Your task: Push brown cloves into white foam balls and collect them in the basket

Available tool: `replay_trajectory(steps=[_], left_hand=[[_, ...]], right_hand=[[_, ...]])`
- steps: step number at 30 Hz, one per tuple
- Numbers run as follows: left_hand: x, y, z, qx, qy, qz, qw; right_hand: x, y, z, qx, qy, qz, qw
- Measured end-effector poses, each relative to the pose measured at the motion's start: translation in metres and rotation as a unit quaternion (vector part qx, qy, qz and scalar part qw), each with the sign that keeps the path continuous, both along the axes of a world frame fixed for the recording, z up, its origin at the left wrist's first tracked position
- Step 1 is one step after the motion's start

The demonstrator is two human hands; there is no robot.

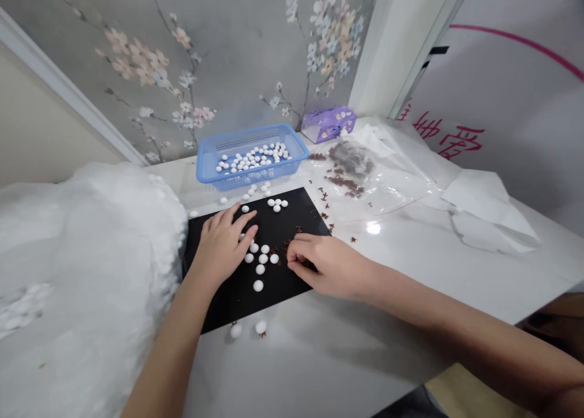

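My left hand point(223, 238) rests over the left side of a black mat point(283, 290), its fingers spread among small white balls point(263, 259). Some balls lie right by its fingertips and thumb, partly hidden. Over the mat's right side, my right hand point(319, 260) is closed in a pinch beside small brown star-shaped pieces point(286, 247). What sits between those fingertips, if anything, is too small to make out. At the mat's far edge lies a small cluster of white balls point(278, 204). Two balls with brown pieces under them point(260, 327) sit on the table in front.
A blue basket point(253, 132) holding many white balls stands at the back. Beside it are a purple tissue pack point(329, 125) and a clear plastic bag point(387, 187) with brown pieces. A big white bag point(104, 241) fills the left. Crumpled white paper point(493, 208) lies right.
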State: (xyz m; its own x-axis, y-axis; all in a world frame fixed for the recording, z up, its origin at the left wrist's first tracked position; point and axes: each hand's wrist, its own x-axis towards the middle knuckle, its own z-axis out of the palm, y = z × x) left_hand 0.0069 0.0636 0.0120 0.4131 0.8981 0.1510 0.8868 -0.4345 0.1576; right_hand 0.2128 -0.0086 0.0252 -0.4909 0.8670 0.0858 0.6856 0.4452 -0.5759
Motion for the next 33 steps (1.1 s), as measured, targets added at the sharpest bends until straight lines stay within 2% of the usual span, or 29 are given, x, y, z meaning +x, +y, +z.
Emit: replay_trajectory(steps=[4, 7, 12, 17, 20, 24, 28, 33], left_hand=[[-0.002, 0.014, -0.009, -0.031, -0.035, -0.026, 0.999], [-0.006, 0.014, -0.009, -0.023, -0.096, -0.030, 0.995], [-0.006, -0.004, 0.005, -0.021, -0.159, -0.035, 0.986], [0.004, -0.030, 0.013, 0.041, -0.295, 0.020, 0.954], [0.015, -0.046, 0.014, -0.025, -0.407, 0.051, 0.912], [0.032, -0.060, 0.012, -0.158, -0.536, 0.102, 0.823], [0.044, -0.068, 0.008, -0.265, -0.591, 0.111, 0.754], [0.053, -0.074, 0.009, -0.361, -0.630, 0.114, 0.678]], right_hand=[[0.000, 0.001, 0.000, 0.005, 0.014, -0.011, 1.000], [0.001, 0.000, 0.001, 0.019, 0.031, -0.022, 0.999], [0.002, 0.000, 0.004, 0.037, 0.051, -0.035, 0.997], [0.002, 0.000, 0.006, 0.045, 0.071, -0.045, 0.995], [0.002, -0.001, 0.008, 0.052, 0.088, -0.048, 0.994], [0.003, -0.001, 0.011, 0.097, 0.138, -0.068, 0.983], [0.006, 0.002, 0.010, 0.145, 0.176, -0.080, 0.970], [0.009, 0.003, 0.008, 0.173, 0.158, -0.059, 0.970]])
